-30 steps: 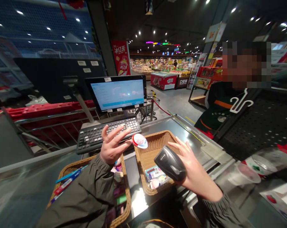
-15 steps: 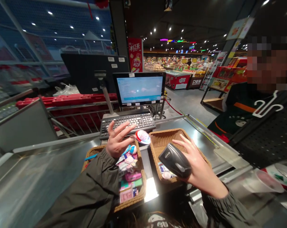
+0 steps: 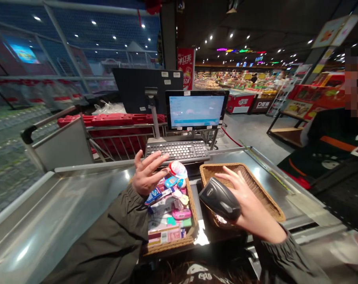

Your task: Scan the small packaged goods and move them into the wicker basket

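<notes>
My left hand (image 3: 147, 175) is open with spread fingers above a wicker basket (image 3: 169, 249) of small packaged goods (image 3: 167, 209). Just past its fingers is a round white-and-pink packaged item (image 3: 178, 169); I cannot tell whether they touch. My right hand (image 3: 251, 207) grips a black handheld barcode scanner (image 3: 219, 198). Below that hand, a second wicker basket (image 3: 257, 189) holds a few items, mostly hidden by the hand and scanner.
A stainless steel checkout counter (image 3: 78, 193) surrounds the baskets. Beyond them stand a keyboard (image 3: 179, 150) and a monitor (image 3: 195, 110). A co-worker in a dark uniform with an orange stripe (image 3: 327, 154) stands at right. Red shopping baskets (image 3: 113, 120) sit behind a metal railing.
The view has swung left, so the scene sits further right and the left basket shows fully. Both hands keep their poses, and the scanner stays in my right hand.
</notes>
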The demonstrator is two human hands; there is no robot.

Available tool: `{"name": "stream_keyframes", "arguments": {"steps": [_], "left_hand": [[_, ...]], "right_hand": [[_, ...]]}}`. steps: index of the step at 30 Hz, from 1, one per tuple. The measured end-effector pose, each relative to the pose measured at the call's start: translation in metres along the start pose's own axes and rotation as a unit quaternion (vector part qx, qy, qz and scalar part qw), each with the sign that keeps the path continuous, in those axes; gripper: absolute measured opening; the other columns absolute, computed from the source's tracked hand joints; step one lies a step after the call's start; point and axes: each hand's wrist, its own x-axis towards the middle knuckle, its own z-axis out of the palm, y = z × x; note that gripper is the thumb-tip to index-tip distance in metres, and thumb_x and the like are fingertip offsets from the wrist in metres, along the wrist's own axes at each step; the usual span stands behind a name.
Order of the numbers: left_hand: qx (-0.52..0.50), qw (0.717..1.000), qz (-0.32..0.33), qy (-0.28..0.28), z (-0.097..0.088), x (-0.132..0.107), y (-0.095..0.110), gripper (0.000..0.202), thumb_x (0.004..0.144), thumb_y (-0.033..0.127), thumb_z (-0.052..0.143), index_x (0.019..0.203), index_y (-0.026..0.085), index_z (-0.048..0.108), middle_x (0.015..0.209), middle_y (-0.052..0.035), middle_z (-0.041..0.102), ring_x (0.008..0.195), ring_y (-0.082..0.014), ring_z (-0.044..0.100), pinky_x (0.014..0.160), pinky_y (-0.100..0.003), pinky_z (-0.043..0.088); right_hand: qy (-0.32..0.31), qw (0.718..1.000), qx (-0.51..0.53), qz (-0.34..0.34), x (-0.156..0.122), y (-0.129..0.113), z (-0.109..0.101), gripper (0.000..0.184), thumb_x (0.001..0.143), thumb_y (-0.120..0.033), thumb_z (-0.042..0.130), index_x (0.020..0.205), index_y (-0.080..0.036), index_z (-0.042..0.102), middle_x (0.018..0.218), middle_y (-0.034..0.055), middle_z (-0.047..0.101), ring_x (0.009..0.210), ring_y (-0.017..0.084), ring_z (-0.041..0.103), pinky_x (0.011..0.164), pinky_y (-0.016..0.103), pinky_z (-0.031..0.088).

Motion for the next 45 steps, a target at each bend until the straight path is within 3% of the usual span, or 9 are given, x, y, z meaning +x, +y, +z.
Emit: {"name": "stream_keyframes", "arguments": {"steps": [4, 8, 17, 30, 35, 40, 45], "left_hand": [[0.006, 1.000, -0.003, -0.002, -0.012, -0.006, -0.004, 0.010, 0.085, 0.023, 0.067, 0.077, 0.029, 0.067, 0.127, 0.0026, 0.068, 0.126, -0.0205, 0.056, 0.118, -0.056, 0.022], [0.021, 1.000, -0.002, -0.009, -0.024, -0.014, -0.008, 0.012, 0.085, 0.021, 0.067, 0.076, 0.029, 0.068, 0.129, 0.0015, 0.066, 0.126, -0.0204, 0.057, 0.119, -0.055, 0.021], [0.042, 0.995, -0.040, -0.087, -0.055, -0.047, -0.016, 0.019, 0.091, 0.025, 0.057, 0.077, 0.027, 0.069, 0.126, -0.0009, 0.068, 0.124, -0.0194, 0.058, 0.120, -0.054, 0.016], [0.085, 0.952, -0.164, -0.244, -0.128, -0.157, -0.001, 0.025, 0.091, 0.019, 0.049, 0.083, 0.027, 0.071, 0.135, -0.0057, 0.062, 0.125, -0.0235, 0.057, 0.118, -0.057, 0.014], [0.080, 0.929, -0.195, -0.305, -0.138, -0.186, -0.001, 0.028, 0.090, 0.015, 0.048, 0.084, 0.028, 0.073, 0.136, -0.0068, 0.061, 0.126, -0.0237, 0.056, 0.116, -0.057, 0.018], [0.069, 0.905, -0.190, -0.375, -0.138, -0.184, -0.005, 0.039, 0.086, 0.006, 0.045, 0.089, 0.032, 0.074, 0.137, -0.0060, 0.060, 0.128, -0.0252, 0.054, 0.113, -0.063, 0.018], [0.059, 0.923, -0.161, -0.345, -0.134, -0.137, -0.004, 0.037, 0.086, 0.010, 0.047, 0.106, 0.030, 0.071, 0.142, -0.0099, 0.055, 0.132, -0.0279, 0.050, 0.114, -0.064, 0.016]], "right_hand": [[-0.002, 1.000, 0.007, -0.012, 0.010, -0.001, 0.006, 0.042, 0.082, -0.024, 0.059, 0.124, -0.023, 0.061, 0.141, 0.0151, 0.049, 0.144, 0.037, 0.028, 0.111, 0.073, 0.021], [-0.008, 1.000, 0.006, -0.018, 0.020, -0.002, 0.014, 0.051, 0.079, -0.024, 0.063, 0.129, -0.024, 0.056, 0.143, 0.0145, 0.046, 0.145, 0.039, 0.024, 0.110, 0.074, 0.020], [-0.013, 0.999, 0.009, -0.038, 0.034, -0.008, 0.028, 0.048, 0.073, -0.022, 0.064, 0.121, -0.024, 0.060, 0.143, 0.0133, 0.047, 0.145, 0.039, 0.024, 0.110, 0.073, 0.020], [-0.014, 0.998, 0.021, -0.053, 0.039, -0.019, 0.046, 0.043, 0.076, -0.029, 0.065, 0.119, -0.022, 0.061, 0.142, 0.0146, 0.048, 0.143, 0.040, 0.027, 0.111, 0.073, 0.020], [-0.019, 0.998, 0.027, -0.058, 0.045, -0.030, 0.049, 0.044, 0.077, -0.031, 0.064, 0.120, -0.022, 0.061, 0.141, 0.0148, 0.049, 0.143, 0.040, 0.027, 0.111, 0.074, 0.018], [-0.040, 0.998, 0.026, -0.052, 0.047, -0.042, 0.053, 0.044, 0.075, -0.028, 0.064, 0.119, -0.022, 0.062, 0.142, 0.0141, 0.049, 0.144, 0.039, 0.026, 0.112, 0.072, 0.018], [-0.043, 0.998, 0.013, -0.037, 0.039, -0.036, 0.053, 0.047, 0.076, -0.028, 0.063, 0.122, -0.021, 0.059, 0.141, 0.0148, 0.049, 0.144, 0.039, 0.027, 0.111, 0.072, 0.019]]}}
